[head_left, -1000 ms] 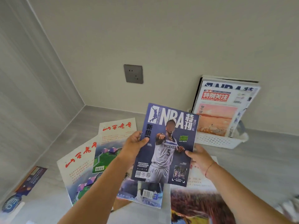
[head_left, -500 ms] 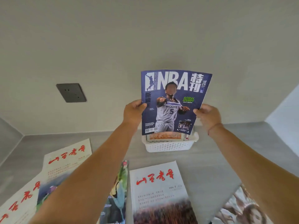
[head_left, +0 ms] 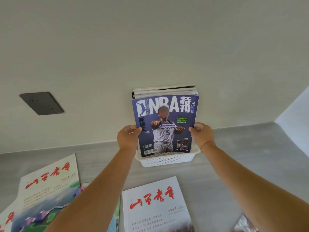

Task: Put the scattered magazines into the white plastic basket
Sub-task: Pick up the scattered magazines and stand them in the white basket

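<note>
Magazine (head_left: 165,124): thin, light, floppy; likely to sag unless supported at both side edges.
Left hand (head_left: 127,138): fingers pinch the left edge.
Right hand (head_left: 201,135): fingers pinch the right edge.
Basket (head_left: 165,160): the magazine's lower edge sits inside.

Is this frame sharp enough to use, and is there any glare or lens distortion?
Head view: the NBA magazine reads sharply; light is soft and even, no glare on its cover; wide-angle warp skews the wall socket; the left floor magazine looks soft near the frame edge.

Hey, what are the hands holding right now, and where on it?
The NBA magazine: the left hand grips its left edge, the right hand its right edge, around mid-height.
</note>
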`<action>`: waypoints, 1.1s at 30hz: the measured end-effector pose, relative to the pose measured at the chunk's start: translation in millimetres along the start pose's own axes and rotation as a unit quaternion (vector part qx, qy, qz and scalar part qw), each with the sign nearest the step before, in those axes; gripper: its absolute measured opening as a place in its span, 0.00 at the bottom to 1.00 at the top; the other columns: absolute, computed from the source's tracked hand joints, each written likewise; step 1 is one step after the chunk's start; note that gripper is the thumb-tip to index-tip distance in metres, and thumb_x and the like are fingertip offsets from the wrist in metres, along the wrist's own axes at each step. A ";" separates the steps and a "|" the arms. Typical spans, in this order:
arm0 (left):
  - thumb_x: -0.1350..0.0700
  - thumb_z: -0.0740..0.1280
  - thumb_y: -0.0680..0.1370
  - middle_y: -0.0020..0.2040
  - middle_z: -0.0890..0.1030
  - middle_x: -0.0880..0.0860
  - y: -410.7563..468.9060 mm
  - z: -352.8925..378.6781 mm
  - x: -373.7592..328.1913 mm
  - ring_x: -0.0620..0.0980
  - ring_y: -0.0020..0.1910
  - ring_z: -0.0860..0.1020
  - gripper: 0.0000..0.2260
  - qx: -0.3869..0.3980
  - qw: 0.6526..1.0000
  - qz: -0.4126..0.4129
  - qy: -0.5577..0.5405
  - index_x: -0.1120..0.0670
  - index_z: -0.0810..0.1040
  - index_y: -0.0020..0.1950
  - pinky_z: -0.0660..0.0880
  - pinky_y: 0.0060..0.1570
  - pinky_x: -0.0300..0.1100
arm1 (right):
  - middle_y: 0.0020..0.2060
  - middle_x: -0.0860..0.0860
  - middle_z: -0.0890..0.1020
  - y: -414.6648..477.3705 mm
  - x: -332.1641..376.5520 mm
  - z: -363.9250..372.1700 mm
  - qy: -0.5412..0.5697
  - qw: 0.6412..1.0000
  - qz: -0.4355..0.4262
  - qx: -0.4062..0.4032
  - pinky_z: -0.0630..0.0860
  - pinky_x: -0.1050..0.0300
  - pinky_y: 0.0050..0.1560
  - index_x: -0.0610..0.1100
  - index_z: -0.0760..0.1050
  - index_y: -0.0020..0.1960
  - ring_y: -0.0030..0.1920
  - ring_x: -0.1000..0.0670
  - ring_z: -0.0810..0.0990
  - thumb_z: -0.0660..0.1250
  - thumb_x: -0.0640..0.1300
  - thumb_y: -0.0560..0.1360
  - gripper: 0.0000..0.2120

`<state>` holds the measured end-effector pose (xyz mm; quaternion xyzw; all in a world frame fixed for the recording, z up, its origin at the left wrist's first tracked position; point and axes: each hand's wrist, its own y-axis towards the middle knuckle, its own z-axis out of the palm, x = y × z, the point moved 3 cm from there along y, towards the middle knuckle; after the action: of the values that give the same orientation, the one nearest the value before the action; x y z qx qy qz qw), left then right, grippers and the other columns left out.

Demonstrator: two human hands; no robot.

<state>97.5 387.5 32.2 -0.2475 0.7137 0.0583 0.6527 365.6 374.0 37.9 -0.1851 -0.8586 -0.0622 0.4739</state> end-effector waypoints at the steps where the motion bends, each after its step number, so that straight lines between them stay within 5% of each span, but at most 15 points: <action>1: 0.60 0.73 0.70 0.43 0.83 0.55 0.7 0.8 0.1 0.55 0.42 0.81 0.06 -0.006 1.000 0.001 0.004 0.52 0.78 0.37 0.79 0.48 0.49 | 0.31 0.44 0.79 1.6 -0.7 0.2 -0.001 1.000 0.006 -0.004 0.72 0.56 0.39 0.44 0.71 0.32 0.42 0.38 0.81 0.64 0.41 0.74 0.12; 4: 0.56 0.74 0.70 0.46 0.83 0.56 2.4 1.9 -0.4 0.56 0.46 0.82 0.08 -0.024 0.999 0.001 0.026 0.56 0.78 0.44 0.79 0.51 0.52 | 0.44 0.42 0.83 4.8 0.3 1.6 -0.011 1.000 0.012 -0.019 0.73 0.53 0.49 0.39 0.75 0.49 0.47 0.40 0.79 0.63 0.42 0.74 0.07; 10: 0.52 0.73 0.71 0.45 0.84 0.55 1.9 2.1 1.3 0.55 0.46 0.82 0.08 -0.006 0.998 0.000 0.062 0.55 0.80 0.43 0.79 0.52 0.51 | 0.50 0.41 0.81 3.4 1.2 13.7 -0.043 0.999 0.000 -0.004 0.71 0.56 0.44 0.39 0.74 0.53 0.44 0.43 0.75 0.62 0.43 0.76 0.10; 13: 0.50 0.72 0.72 0.46 0.84 0.54 -0.5 -3.4 0.2 0.53 0.44 0.80 0.10 0.004 0.997 0.005 0.076 0.56 0.81 0.47 0.76 0.47 0.44 | 0.59 0.40 0.77 -2.9 0.6 16.1 0.001 0.999 0.026 -0.028 0.75 0.47 0.58 0.39 0.68 0.64 0.58 0.41 0.75 0.65 0.42 0.74 0.20; 16: 0.49 0.71 0.72 0.46 0.82 0.52 -6.7 -19.6 4.0 0.50 0.43 0.78 0.11 0.002 0.997 0.002 0.075 0.55 0.80 0.48 0.73 0.45 0.41 | 0.60 0.41 0.73 -15.9 3.6 16.3 0.034 0.996 0.036 -0.075 0.74 0.51 0.56 0.40 0.67 0.62 0.57 0.41 0.76 0.67 0.42 0.73 0.19; 21: 0.50 0.69 0.74 0.48 0.83 0.55 -26.2 -77.1 25.0 0.53 0.48 0.79 0.12 -0.030 0.995 -0.005 0.093 0.57 0.81 0.51 0.73 0.50 0.41 | 0.48 0.42 0.77 -57.5 23.3 33.4 0.050 0.996 0.003 -0.078 0.73 0.55 0.47 0.39 0.71 0.52 0.44 0.47 0.75 0.67 0.41 0.72 0.11; 26: 0.52 0.67 0.76 0.51 0.83 0.57 -51.6 -165.7 56.8 0.55 0.49 0.79 0.12 -0.087 0.986 -0.042 0.136 0.58 0.81 0.53 0.72 0.52 0.43 | 0.41 0.45 0.75 -119.4 44.9 92.7 0.035 0.995 -0.035 0.083 0.67 0.61 0.37 0.40 0.71 0.44 0.42 0.47 0.73 0.66 0.39 0.72 0.04; 30: 0.57 0.65 0.76 0.53 0.82 0.57 -81.2 -247.2 92.6 0.56 0.52 0.80 0.09 -0.114 0.978 -0.085 0.152 0.57 0.80 0.53 0.75 0.50 0.42 | 0.43 0.47 0.76 -181.2 54.9 150.6 0.019 0.973 -0.050 0.225 0.66 0.59 0.45 0.43 0.70 0.48 0.45 0.47 0.75 0.65 0.40 0.73 0.05; 33: 0.59 0.64 0.76 0.49 0.83 0.58 -102.5 -305.1 119.8 0.56 0.45 0.79 0.08 -0.145 0.961 -0.119 0.203 0.57 0.81 0.52 0.74 0.45 0.41 | 0.45 0.48 0.77 -225.9 59.9 189.4 0.023 0.951 -0.030 0.306 0.70 0.58 0.47 0.44 0.70 0.52 0.48 0.47 0.76 0.67 0.43 0.73 0.10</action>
<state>-136.9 141.1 -15.3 -0.4297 0.7803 0.0319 0.4533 101.7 234.3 0.7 -0.0044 -0.8304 0.1849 0.5257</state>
